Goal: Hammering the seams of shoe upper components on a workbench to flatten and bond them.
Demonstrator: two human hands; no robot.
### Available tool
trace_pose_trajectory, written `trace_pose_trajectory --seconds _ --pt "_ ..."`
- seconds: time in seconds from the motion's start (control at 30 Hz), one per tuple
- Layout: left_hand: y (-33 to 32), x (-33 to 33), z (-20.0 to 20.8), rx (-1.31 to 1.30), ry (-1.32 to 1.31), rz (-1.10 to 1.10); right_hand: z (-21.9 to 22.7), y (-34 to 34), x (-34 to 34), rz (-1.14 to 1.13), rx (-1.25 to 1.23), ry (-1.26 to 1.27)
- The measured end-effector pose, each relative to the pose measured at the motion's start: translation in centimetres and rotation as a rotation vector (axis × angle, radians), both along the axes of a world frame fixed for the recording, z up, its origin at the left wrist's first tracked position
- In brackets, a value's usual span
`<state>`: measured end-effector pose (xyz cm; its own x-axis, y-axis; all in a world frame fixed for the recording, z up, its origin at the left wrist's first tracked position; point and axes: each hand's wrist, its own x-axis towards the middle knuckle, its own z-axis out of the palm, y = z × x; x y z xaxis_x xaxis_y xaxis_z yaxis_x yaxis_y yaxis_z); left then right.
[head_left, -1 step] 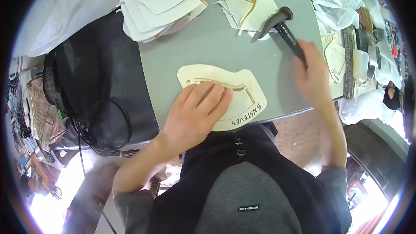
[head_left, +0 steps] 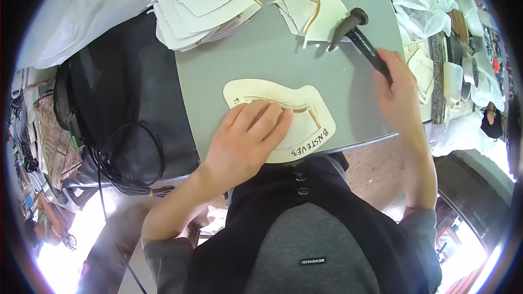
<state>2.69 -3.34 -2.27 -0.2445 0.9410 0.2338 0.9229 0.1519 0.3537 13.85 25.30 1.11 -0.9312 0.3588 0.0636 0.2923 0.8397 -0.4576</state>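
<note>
A flat cream template with a curved outline, a cut-out and handwritten marks lies on the grey board near my body. My left hand presses down on it, fingers bent and bunched, tips at the edge of the cut-out. A white piece with a brown edge shows inside the cut-out; the rest is under my hand. My right hand is closed round the black handle of a hammer. The dark metal head is held above the far right of the board, near a small group of white pieces.
A fanned stack of white pieces stands at the board's far left. The grey board rests on a black surface with a coiled cable to the left. Another marked template and a plastic container lie to the right, beside crumpled plastic bags.
My right hand and the hammer have shifted slightly to the right. The left hand remains on the template almost unmoved.
</note>
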Motion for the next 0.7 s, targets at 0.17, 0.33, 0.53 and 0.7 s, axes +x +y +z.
trace_pose_trajectory --seconds 0.17,0.33,0.53,0.7 --pt "-0.6 0.3 -0.4 0.056 -0.008 0.036 3.8 -3.1 4.1 -0.036 -0.259 -0.008" --pt "-0.9 0.7 -0.7 0.116 -0.012 0.059 3.3 -4.9 3.5 0.219 0.022 -0.134" --pt "-0.7 1.1 -0.7 0.173 0.006 0.151 4.2 -7.3 2.5 0.357 -0.018 -0.401" --pt "-0.9 1.1 -0.7 0.2 -0.046 0.165 4.8 -7.1 1.7 0.322 -0.075 -0.353"
